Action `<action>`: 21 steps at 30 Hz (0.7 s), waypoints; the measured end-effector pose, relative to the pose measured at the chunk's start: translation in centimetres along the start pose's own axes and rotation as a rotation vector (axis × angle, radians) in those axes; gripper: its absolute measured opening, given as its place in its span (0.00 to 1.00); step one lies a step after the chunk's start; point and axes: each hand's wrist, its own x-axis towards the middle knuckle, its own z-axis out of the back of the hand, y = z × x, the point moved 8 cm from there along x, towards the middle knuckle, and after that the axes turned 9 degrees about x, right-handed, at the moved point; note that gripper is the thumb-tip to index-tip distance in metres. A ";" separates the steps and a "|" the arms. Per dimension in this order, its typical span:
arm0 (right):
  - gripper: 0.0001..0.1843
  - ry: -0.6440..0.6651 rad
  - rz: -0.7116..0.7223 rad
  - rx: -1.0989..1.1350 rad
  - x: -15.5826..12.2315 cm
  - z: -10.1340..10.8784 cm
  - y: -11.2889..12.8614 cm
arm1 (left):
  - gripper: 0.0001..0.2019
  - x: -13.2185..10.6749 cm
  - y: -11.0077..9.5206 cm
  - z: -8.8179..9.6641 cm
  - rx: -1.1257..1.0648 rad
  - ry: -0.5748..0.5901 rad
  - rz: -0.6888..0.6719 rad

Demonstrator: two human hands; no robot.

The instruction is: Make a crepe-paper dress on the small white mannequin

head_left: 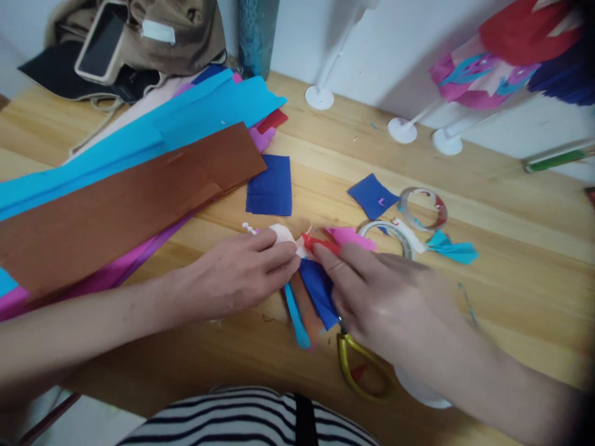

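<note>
My left hand (237,269) is closed, its fingertips pinching a pale pink piece of paper (283,233) above the table. Close beside it, the closed fingers of my right hand (390,297) grip a small red piece of crepe paper (320,242) against the pale one. From under both hands a blue strip (320,291), a brown strip (304,300) and a light-blue strip (296,316) fan out towards me. Whether these are joined to the held pieces is hidden by my fingers. A pink scrap (351,236) lies just beyond my right hand.
Yellow-handled scissors (344,365) lie partly under my right hand. Beyond it are two tape rolls (439,217) and a dark-blue square (372,195). Long brown paper (139,204) and light-blue paper (186,118) cover the left. White stands (320,97) line the wall.
</note>
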 end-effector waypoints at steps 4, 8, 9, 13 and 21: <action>0.20 0.008 0.043 0.114 0.3 -0.6 1.0 | 0.20 0.1 0.0 0.1 -0.021 -0.032 -0.005; 0.17 0.023 0.044 0.228 0.3 -0.4 0.9 | 0.21 0.0 0.0 0.0 -0.029 -0.020 -0.007; 0.17 0.025 0.037 0.243 0.4 -0.4 0.8 | 0.20 0.0 0.0 0.0 -0.028 -0.020 -0.010; 0.16 0.031 0.041 0.268 0.5 -0.7 0.8 | 0.21 0.0 0.0 -0.1 -0.008 -0.013 -0.019; 0.15 0.084 0.038 0.272 0.7 -1.0 0.7 | 0.18 -0.1 -0.2 -0.4 0.018 -0.021 -0.018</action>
